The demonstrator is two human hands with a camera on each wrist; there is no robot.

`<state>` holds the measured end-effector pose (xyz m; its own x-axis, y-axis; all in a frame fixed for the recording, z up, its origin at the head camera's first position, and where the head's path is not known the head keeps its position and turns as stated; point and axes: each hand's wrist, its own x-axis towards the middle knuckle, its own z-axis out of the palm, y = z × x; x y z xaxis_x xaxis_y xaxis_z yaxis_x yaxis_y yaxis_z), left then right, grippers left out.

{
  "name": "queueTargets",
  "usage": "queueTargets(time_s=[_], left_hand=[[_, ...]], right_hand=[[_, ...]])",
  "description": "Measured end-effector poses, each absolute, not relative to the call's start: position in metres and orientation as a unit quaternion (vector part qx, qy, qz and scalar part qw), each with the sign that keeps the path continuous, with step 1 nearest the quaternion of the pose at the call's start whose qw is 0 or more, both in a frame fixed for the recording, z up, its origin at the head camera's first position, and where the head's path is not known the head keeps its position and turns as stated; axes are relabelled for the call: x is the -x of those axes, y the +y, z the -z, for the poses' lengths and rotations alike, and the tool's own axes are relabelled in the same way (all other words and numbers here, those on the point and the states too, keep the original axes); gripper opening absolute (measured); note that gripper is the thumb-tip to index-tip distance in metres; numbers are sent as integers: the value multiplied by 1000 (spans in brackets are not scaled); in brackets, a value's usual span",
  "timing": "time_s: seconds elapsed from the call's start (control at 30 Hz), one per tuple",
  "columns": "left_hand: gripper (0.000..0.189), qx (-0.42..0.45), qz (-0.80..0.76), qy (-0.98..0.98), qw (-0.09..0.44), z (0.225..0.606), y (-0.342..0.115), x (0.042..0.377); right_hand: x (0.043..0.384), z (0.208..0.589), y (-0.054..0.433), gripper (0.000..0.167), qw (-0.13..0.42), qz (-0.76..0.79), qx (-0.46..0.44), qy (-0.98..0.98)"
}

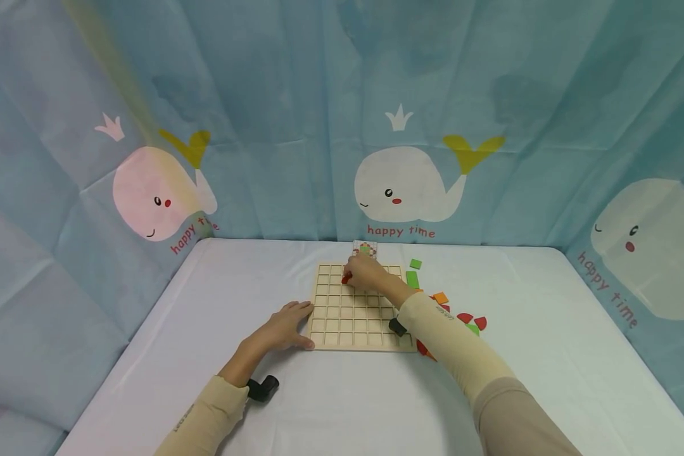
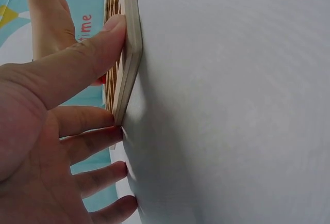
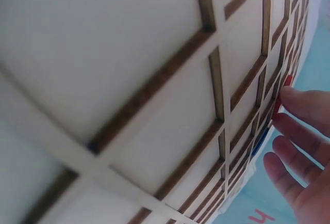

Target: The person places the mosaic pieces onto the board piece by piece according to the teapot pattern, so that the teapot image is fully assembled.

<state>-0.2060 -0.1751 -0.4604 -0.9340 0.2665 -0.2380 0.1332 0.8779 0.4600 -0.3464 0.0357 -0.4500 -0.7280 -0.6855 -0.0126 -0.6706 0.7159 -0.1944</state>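
A square wooden grid board point(image 1: 333, 312) lies on the white table. My right hand point(image 1: 366, 272) is over its far rows and pinches a small red piece point(image 3: 277, 104) between thumb and forefinger, right at the grid. Most of that piece is hidden by the fingers, so I cannot tell its full shape. At the board's left side rests my left hand point(image 1: 285, 326), fingers spread. In the left wrist view its thumb point(image 2: 111, 33) lies on the board's rim, while the fingertips touch the edge and the tablecloth.
Behind the board lies a small pattern card point(image 1: 365, 246), partly covered by the right hand. Loose pieces lie along the right side: a green rectangle point(image 1: 412, 279), a green square point(image 1: 415, 263), an orange piece point(image 1: 441, 297) and red quarter rounds point(image 1: 481, 323). A whale-printed curtain point(image 1: 296, 190) hangs behind.
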Motion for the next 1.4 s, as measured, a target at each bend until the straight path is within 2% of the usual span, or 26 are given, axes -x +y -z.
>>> queueTargets(time_s=[0.27,0.7,0.9,1.1,1.4], left_hand=[[89,-100,-223,958,151,463,-175,207],[89,-99,-223,959,145,460,-176,206],[89,-96,-224,959,148,460,-175,206],[88,-99,-222,959,148,460,-175,205],[88,-99,-225,959,144,459,-175,204]], right_hand=[[342,448,37,14,60,95,357,927],[341,439,52,22,48,137,372,917],[345,432,85,22,28,164,358,919],[340,427,120,24,55,184,313,930],[330,425,173,23,58,187,256,947]])
